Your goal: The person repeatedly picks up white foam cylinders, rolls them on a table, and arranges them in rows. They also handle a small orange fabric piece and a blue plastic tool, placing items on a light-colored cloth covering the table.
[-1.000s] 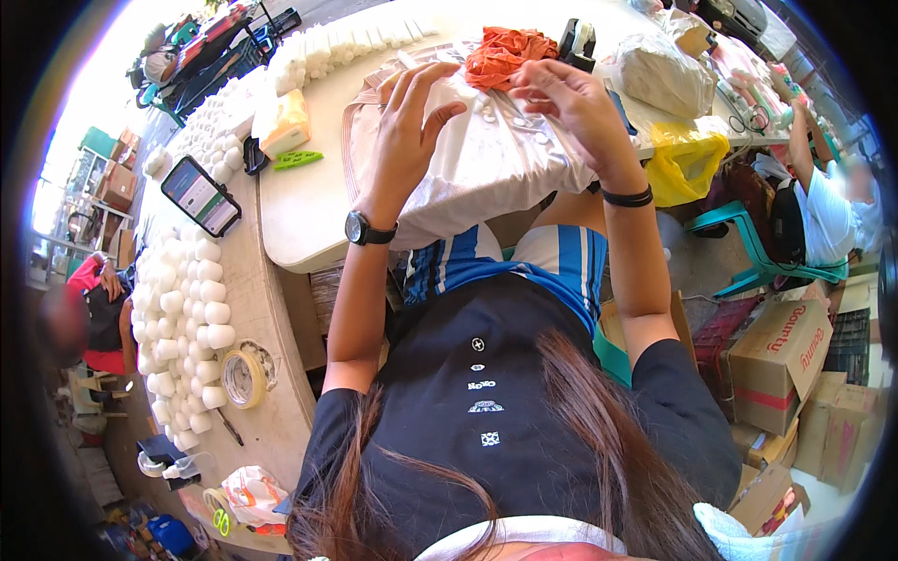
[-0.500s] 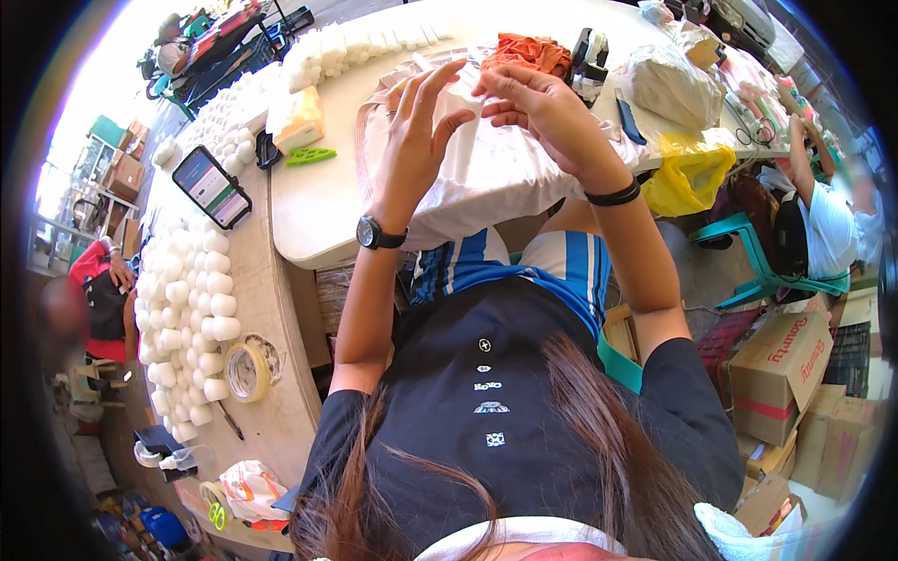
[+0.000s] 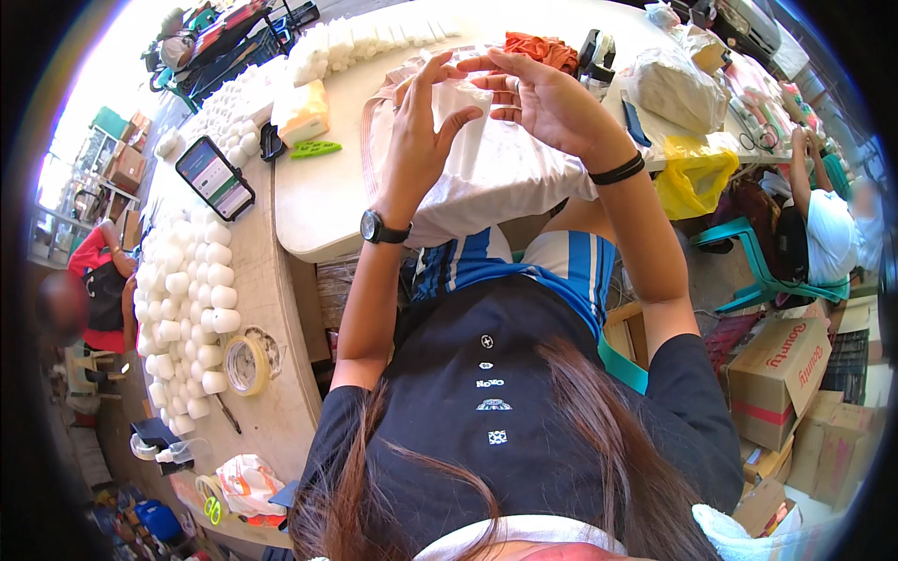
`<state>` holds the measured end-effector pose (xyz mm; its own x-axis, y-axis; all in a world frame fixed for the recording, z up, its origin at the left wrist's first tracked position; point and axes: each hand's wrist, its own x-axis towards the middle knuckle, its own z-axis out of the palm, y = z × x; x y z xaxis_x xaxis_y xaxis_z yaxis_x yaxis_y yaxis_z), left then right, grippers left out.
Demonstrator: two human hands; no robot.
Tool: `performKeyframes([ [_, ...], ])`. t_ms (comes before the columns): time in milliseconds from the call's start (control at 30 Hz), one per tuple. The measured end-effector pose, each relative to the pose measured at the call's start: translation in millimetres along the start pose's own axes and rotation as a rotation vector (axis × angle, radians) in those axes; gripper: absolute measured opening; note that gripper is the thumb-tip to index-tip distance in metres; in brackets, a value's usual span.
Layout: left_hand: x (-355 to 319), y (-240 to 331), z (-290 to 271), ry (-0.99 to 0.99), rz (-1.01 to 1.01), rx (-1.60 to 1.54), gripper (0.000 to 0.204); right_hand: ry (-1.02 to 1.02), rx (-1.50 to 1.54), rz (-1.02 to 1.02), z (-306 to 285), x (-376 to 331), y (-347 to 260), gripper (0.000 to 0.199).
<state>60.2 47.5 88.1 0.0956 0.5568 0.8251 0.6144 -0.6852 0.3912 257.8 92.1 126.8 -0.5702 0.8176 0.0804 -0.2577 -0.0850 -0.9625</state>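
Both hands are raised over the near edge of the white table (image 3: 318,206). Between their fingers is a thin, pale white piece (image 3: 456,99), which looks like film or paper; its exact kind is unclear. My left hand (image 3: 426,126) curls around its left side, thumb and fingers bent toward it. My right hand (image 3: 552,107) arches over from the right, fingertips at its upper right edge. White cloth (image 3: 505,173) lies spread beneath and hangs over the table edge, with a crumpled orange cloth (image 3: 541,51) behind my right hand.
On the left are many rounded white pieces (image 3: 192,309), a phone (image 3: 215,178), a tape roll (image 3: 245,365) and a green cutter (image 3: 315,149). A black tape dispenser (image 3: 596,58), blue-handled tool (image 3: 636,123) and yellow bag (image 3: 694,176) lie right. Co-workers sit at both sides.
The fingers of my right hand have spread from a pinch and arch over the white piece, closer to my left fingertips. More of the piece shows between the hands.
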Motion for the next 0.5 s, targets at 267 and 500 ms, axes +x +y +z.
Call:
performKeyframes([
  [267,-3.6,-8.4,2.0,-0.013,-0.076,-0.13,0.068,-0.024,0.044,-0.035,10.8,-1.4,12.7,0.055],
  [500,-4.0,-14.0,-1.9,-0.07,-0.128,-0.24,0.059,-0.146,0.124,-0.006,8.1,-2.9,20.6,0.061],
])
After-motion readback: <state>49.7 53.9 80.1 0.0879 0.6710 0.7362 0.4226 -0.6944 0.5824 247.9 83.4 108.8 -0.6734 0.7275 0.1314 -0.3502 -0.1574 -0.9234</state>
